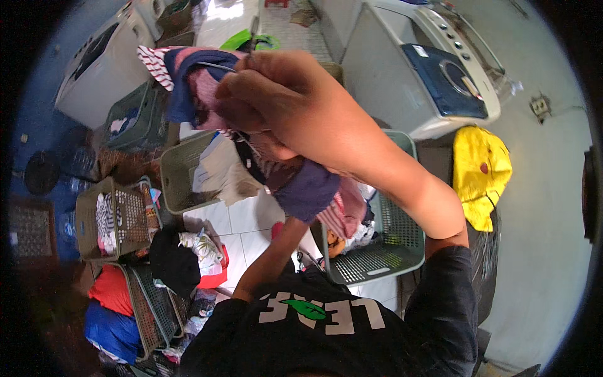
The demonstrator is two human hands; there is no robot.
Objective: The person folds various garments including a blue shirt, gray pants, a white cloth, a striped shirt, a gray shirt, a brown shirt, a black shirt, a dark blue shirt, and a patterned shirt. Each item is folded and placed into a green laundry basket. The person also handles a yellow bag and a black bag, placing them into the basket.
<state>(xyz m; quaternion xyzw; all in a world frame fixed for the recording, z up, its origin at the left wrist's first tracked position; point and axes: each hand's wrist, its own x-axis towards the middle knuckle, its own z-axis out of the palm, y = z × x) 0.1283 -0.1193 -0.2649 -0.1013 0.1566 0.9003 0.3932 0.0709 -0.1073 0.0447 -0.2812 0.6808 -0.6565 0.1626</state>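
My right hand (278, 94) is raised close to the camera, its fingers closed around a bunched knit garment (308, 191) in navy, dusty pink and red-white stripes. A thin wire hanger (216, 65) runs through the cloth by the fingers. The garment hangs down from the hand over the floor. From below, my left forearm (275, 259) reaches up behind the hanging cloth, which hides most or all of my left hand. Under the garment stands a grey-green plastic laundry basket (398, 235) with mixed clothes (360, 238) in it.
An olive basket (172, 181) holds beige cloth (231, 181). More baskets (129, 221) and clothes piles (113, 330) line the left. A twin-tub washing machine (391, 80) stands at upper right, with a yellow bag (483, 174) below it. White front-loading machines (103, 70) stand at upper left.
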